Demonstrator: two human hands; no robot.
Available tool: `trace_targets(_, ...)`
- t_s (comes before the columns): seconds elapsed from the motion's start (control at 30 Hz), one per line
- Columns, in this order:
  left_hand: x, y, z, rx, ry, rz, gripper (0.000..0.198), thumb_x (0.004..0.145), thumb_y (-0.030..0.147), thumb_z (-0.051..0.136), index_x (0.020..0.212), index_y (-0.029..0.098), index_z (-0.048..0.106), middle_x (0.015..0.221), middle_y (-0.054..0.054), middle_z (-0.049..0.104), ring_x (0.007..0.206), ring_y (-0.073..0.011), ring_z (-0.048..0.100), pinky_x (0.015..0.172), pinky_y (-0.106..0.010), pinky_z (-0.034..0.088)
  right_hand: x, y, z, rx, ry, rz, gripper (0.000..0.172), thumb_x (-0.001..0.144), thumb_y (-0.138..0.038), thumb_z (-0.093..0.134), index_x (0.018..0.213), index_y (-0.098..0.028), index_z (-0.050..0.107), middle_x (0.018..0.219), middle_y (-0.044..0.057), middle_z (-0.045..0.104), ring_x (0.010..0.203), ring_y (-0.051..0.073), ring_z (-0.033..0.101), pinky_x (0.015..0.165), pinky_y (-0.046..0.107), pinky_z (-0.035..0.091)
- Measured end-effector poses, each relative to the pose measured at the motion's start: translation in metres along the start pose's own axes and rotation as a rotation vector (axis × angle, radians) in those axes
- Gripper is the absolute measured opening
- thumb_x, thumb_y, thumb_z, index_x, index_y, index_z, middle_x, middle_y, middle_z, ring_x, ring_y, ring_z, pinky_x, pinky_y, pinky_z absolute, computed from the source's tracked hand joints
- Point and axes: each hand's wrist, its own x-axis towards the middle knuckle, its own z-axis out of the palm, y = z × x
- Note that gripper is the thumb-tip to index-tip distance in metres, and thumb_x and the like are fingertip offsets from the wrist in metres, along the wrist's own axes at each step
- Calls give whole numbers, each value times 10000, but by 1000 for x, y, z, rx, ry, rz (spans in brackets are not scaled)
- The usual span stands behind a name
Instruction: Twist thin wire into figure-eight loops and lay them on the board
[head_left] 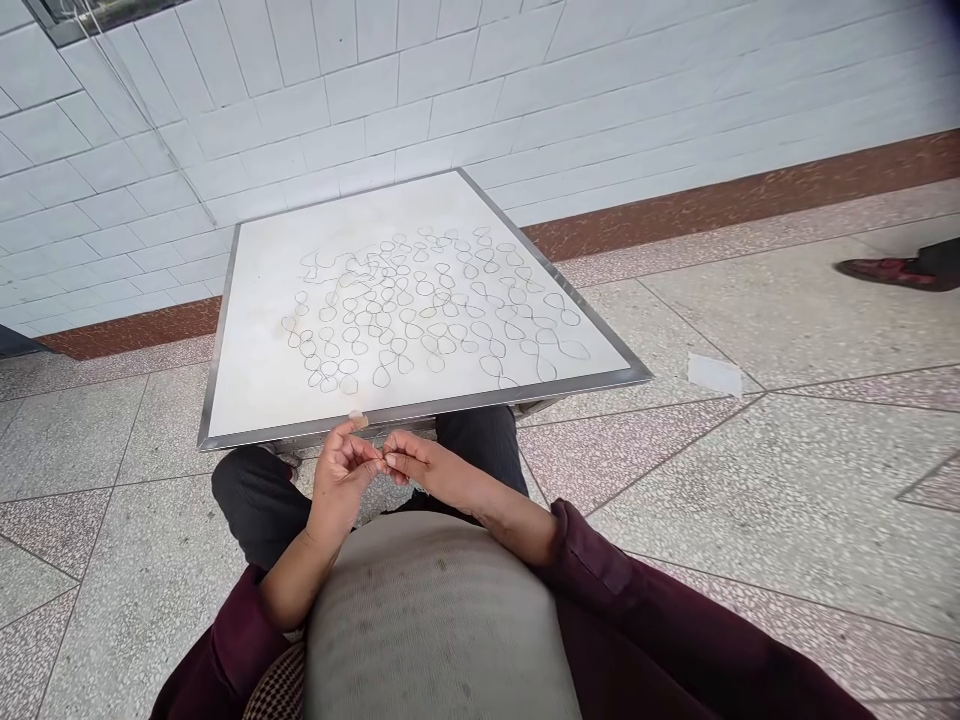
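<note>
My left hand (345,472) and my right hand (424,462) meet just in front of the near edge of a white-topped table (427,408). Thumb and fingers of each are pinched together, fingertips touching or almost touching. Whatever lies between them is too small to make out. A light tan wrap covers one raised fingertip of my left hand, close to the table's metal rim. Across the tabletop are many thin dark loops (392,362), several of them twisted into figure-eights. Whether they are wire or thread I cannot tell.
Behind the table stands a white tiled wall (420,110) with a brown skirting band. My knees (259,500) reach the table's near side. A white scrap (715,375) lies on the terrazzo floor at right. Another person's shoe (896,272) shows at far right.
</note>
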Motion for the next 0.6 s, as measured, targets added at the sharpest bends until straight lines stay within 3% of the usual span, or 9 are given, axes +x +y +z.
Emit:
trace_targets(0.27, -1, 1, 2, 39, 41, 6, 620, 733, 228, 798, 1295, 246, 537, 811, 30, 613, 811, -132, 601, 791, -276, 503, 3, 4, 12, 131, 160, 37, 320, 849, -523, 622, 821, -215, 542, 697, -25, 539, 681, 145, 512, 696, 304, 430)
trace_targets(0.4, -2, -3, 4, 81, 95, 8, 571, 739, 234, 790, 1268, 247, 574, 865, 10, 615, 842, -145, 595, 781, -279, 510, 5, 3, 19, 158, 240, 16, 297, 844, -493, 631, 771, -220, 539, 706, -26, 526, 676, 144, 495, 694, 303, 436)
trace_targets(0.6, -3, -7, 1, 115, 165, 50, 459, 758, 254, 777, 1195, 229, 639, 829, 9, 644, 811, -151, 619, 791, -282, 498, 5, 5, 20, 270, 219, 76, 353, 810, -559, 673, 805, -211, 615, 817, 19, 630, 780, 167, 571, 770, 318, 469)
